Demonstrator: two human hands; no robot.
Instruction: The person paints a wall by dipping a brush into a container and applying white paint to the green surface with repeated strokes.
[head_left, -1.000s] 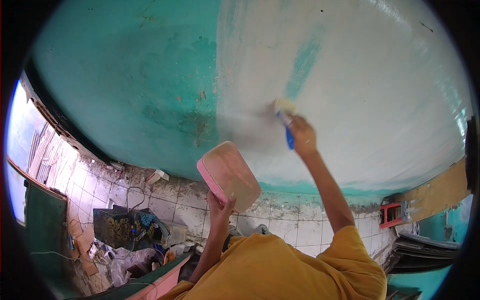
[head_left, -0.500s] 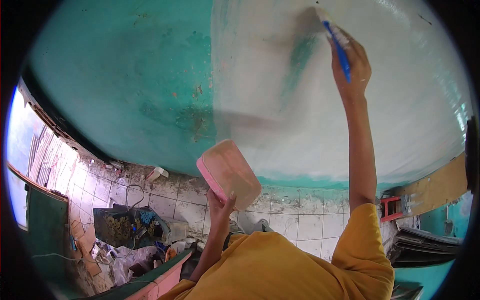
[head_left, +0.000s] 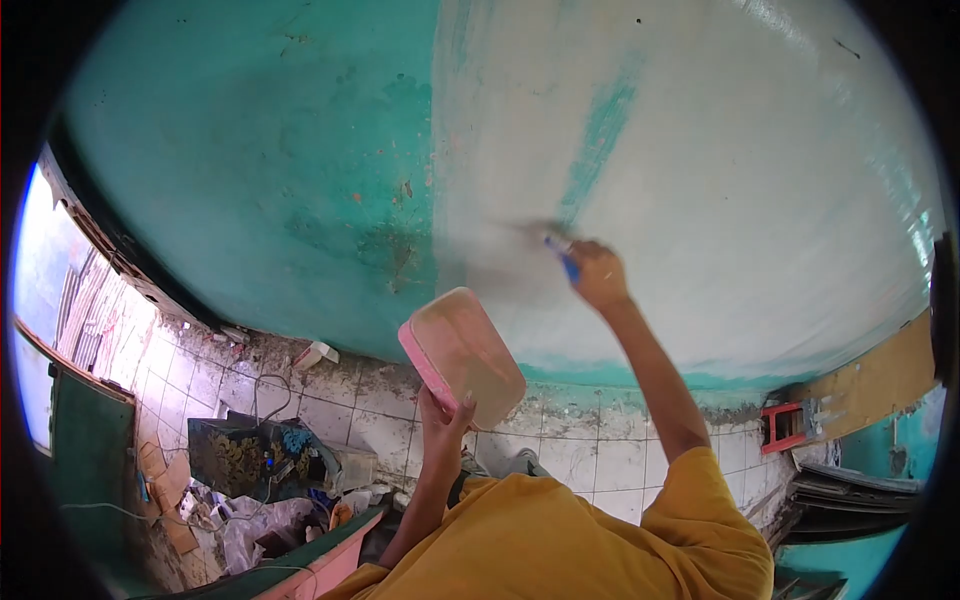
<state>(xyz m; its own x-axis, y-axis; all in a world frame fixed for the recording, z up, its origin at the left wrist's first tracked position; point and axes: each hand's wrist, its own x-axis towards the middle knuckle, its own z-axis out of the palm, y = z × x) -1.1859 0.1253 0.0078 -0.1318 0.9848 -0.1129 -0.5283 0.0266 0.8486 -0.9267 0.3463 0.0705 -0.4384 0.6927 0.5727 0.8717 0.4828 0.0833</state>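
My right hand point(head_left: 602, 274) is closed around a blue-handled paintbrush point(head_left: 563, 258), its bristles blurred close against the wall. The wall point(head_left: 720, 220) carries pale whitish paint on the right and old green paint point(head_left: 250, 180) on the left. A narrow green streak point(head_left: 600, 130) shows through the pale part, just above the brush. Lower down, my left hand point(head_left: 443, 415) grips a pink rectangular container point(head_left: 462, 350) by its lower edge. The container's broad, paint-smeared face is toward me.
White floor tiles point(head_left: 380, 432) run along the foot of the wall, stained near it. To the left stand a dark patterned box point(head_left: 235, 455) and a heap of plastic bags point(head_left: 265, 530). At the right are a red frame-like object point(head_left: 783, 427) and stacked dark sheets point(head_left: 850, 495).
My right hand has swept the paintbrush down and to the left, from the top of the pale area to below the green streak. The left hand and container have barely shifted.
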